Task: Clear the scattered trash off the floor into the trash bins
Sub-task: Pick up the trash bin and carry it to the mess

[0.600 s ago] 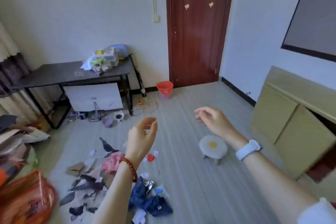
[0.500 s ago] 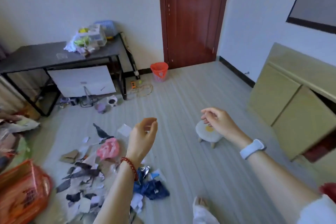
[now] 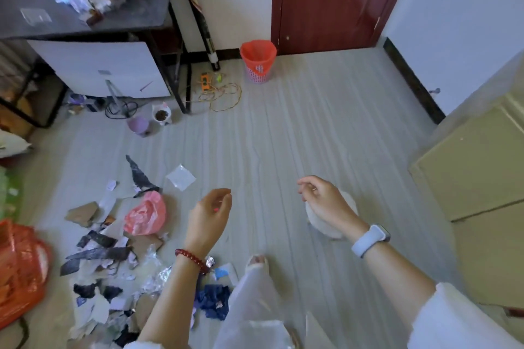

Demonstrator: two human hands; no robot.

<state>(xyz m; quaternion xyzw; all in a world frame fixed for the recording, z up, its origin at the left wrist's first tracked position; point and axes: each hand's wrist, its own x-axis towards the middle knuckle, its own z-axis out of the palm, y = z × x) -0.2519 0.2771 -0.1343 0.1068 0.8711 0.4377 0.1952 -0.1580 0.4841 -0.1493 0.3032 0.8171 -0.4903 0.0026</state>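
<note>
On the near left of the floor lies the trash pile (image 3: 113, 258): torn paper, dark scraps, bits of foil, a blue rag and a pink plastic bag (image 3: 146, 214). It is all still on the floor. A clear little packet (image 3: 180, 177) lies a bit farther out, apart from the pile.

Far away, by the red door (image 3: 326, 0), stands the small red trash bin (image 3: 258, 61). At the near left edge is a big orange bag (image 3: 19, 272); I cannot tell if it is meant for trash.

A moment ago the view showed the walls and most of the door. Now it looks much more down at the floor, and a foot (image 3: 256, 262) shows at the near edge, just beside the pile. I think the person has stepped up to the mess and is getting ready to bend down.

The left hand (image 3: 208, 217), with red beads on its wrist, is held up in the air with fingers loosely curled. It holds nothing. The right hand (image 3: 323, 202), with a pale watch on its wrist, hangs over a small white stool (image 3: 344, 224). Its fingers are loosely curled too, and I see nothing in them.

So no trash has been picked up yet. The next job is likely to reach down left to the pile, and then it is a long way to the far bin.
</note>
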